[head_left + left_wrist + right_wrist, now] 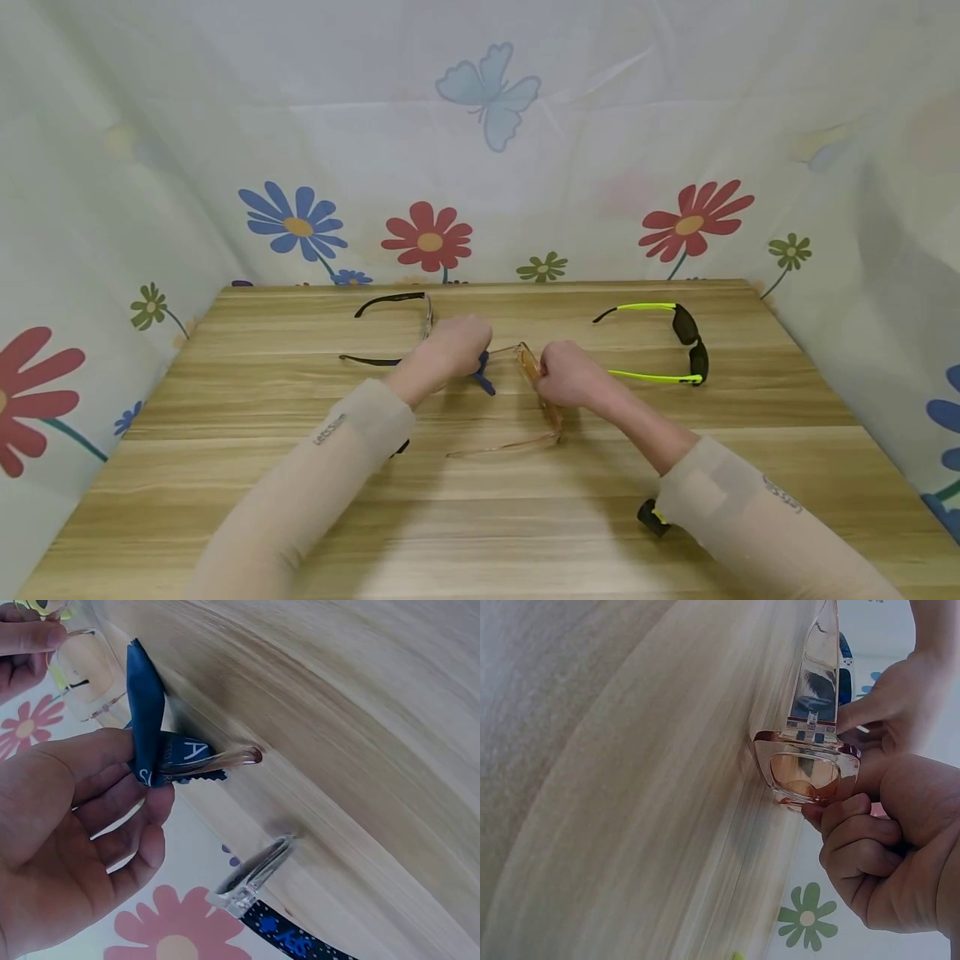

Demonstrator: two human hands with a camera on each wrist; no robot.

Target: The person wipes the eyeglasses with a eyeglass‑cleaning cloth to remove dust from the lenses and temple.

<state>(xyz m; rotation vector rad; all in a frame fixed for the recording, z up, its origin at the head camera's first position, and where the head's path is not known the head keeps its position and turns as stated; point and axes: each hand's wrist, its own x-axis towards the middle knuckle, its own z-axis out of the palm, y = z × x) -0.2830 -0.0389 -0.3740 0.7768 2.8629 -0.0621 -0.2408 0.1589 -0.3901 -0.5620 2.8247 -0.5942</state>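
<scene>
The left hand [450, 350] is pinching a folded blue cloth [484, 383] round the far arm of the amber glasses [552, 414], and the right hand [570, 375], its fingers curled, is gripping the front of those glasses. At the far left, a pair of black-armed glasses [405, 297] is lying on the table [487, 533], just beyond the left hand; the elbow should be staying wide of them. A small dark thing is showing at the edge of the left sleeve [322, 467], mostly hidden.

In the middle, the amber glasses are sitting between the hands, their near arm unfolded and pointing left; whether they are touching the table is hard to tell. The arm's tip is poking out of the cloth, so wiping well probably means drawing the fold lightly along the arm's length, without bending it at the hinge. The right hand should be bracing the frame close to that hinge, with its fingertips staying off the lenses.

Further right, neon-yellow glasses [699, 362] are resting well apart, and a black-and-yellow object is sitting against the right sleeve [750, 492], where a sweep could be knocking it.
</scene>
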